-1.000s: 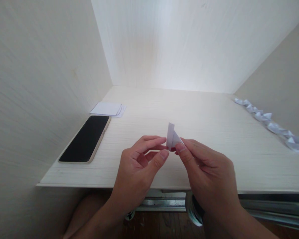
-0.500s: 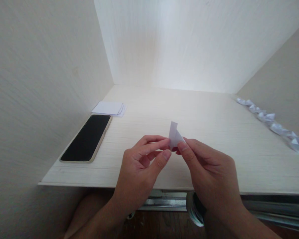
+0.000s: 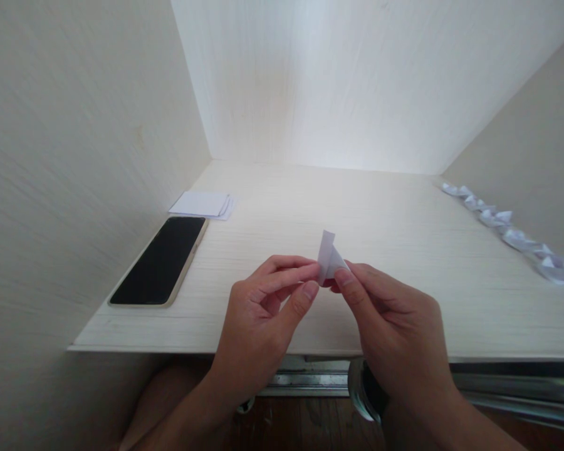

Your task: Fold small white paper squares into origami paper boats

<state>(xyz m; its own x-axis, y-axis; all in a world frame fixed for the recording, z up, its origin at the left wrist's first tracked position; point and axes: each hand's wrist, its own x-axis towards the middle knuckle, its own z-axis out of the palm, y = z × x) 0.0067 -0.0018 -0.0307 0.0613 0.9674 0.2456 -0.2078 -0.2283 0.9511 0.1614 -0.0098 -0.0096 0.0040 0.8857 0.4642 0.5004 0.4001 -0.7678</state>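
A small folded piece of white paper is held up over the near part of the white desk, with a narrow flap standing up at its left side. My right hand pinches its right side, thumb on the face toward me and fingers behind. From the left, the fingertips of my left hand close on the paper's edge, its thumb just below the index finger. The fingers behind the paper are partly hidden.
To the left lies a black-screened phone in a pale case, with a stack of white paper sheets beyond it. Several folded white paper pieces line the right wall. The desk's front edge runs below my wrists.
The view has shifted slightly. Both hands keep nearly the same hold, and my left thumb has drawn back a little from the paper.
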